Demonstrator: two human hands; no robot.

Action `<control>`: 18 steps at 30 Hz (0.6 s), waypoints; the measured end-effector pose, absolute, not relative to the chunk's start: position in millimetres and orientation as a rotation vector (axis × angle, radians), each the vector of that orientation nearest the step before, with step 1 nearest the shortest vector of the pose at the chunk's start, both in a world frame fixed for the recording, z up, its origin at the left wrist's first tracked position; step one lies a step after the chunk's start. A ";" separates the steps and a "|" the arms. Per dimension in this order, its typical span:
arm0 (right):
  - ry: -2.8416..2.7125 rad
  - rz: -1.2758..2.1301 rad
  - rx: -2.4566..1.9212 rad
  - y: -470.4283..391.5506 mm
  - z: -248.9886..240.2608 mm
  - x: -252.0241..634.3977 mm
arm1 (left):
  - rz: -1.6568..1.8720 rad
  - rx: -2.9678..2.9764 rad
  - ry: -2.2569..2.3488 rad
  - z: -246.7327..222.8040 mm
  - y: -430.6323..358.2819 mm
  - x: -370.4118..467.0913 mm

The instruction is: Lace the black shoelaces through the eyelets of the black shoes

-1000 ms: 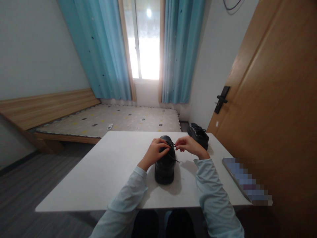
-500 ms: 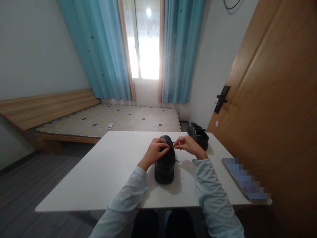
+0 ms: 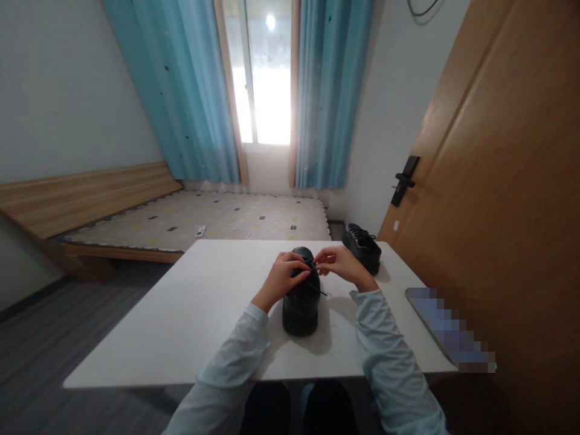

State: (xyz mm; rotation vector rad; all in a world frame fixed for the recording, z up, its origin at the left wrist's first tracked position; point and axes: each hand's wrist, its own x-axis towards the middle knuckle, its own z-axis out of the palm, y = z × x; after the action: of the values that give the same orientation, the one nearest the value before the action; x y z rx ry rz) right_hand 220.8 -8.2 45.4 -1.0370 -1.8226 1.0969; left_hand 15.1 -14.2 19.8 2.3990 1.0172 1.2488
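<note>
A black lace-up shoe [image 3: 301, 311] stands on the white table [image 3: 181, 314], its toe pointing away from me. My left hand [image 3: 285, 275] reaches over the shoe's left side, thumb and fingers pinched on a shoelace at the lacing. From the right, my right hand [image 3: 338, 263] pinches the lace close to my left fingertips. One loose lace end [image 3: 322, 293] sticks out to the right, below my fingers. The exact shape of the lace between the fingertips is too small to make out. A second black shoe [image 3: 362, 248] sits at the table's far right corner, beyond my right hand.
A flat, pixelated object [image 3: 448, 332] lies along the table's right edge. Close by on the right is a wooden door [image 3: 498, 181] with a black handle. Behind the table stands a bed [image 3: 226, 217] with a small white remote [image 3: 200, 231] on it.
My right hand has moved slightly left, closer to my left fingers and the lacing. The left hand and both shoes have stayed in place.
</note>
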 end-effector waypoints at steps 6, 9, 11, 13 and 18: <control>-1.843 1.086 -1.037 -11.1 48.4 219.5 | 1.239 2.381 1.026 18.1 -12.7 15.1; -1.849 1.113 -1.037 -12.9 50.2 218.7 | 1.241 2.374 1.028 18.5 -13.6 15.4; -1.877 1.094 -1.042 -13.7 51.1 218.3 | 1.247 2.373 1.032 18.6 -14.1 15.7; -1.932 1.028 -1.044 -13.7 51.6 218.0 | 1.254 2.367 1.026 18.3 -14.4 16.0; -2.046 0.910 -1.039 -11.6 50.8 217.1 | 1.276 2.338 1.014 17.1 -14.4 16.5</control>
State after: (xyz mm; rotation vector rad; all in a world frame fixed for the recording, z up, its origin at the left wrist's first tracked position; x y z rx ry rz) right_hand 217.1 -11.6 50.8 -1.0387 -2.0456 0.9103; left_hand 16.5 -14.4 17.1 2.3384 1.0137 1.2758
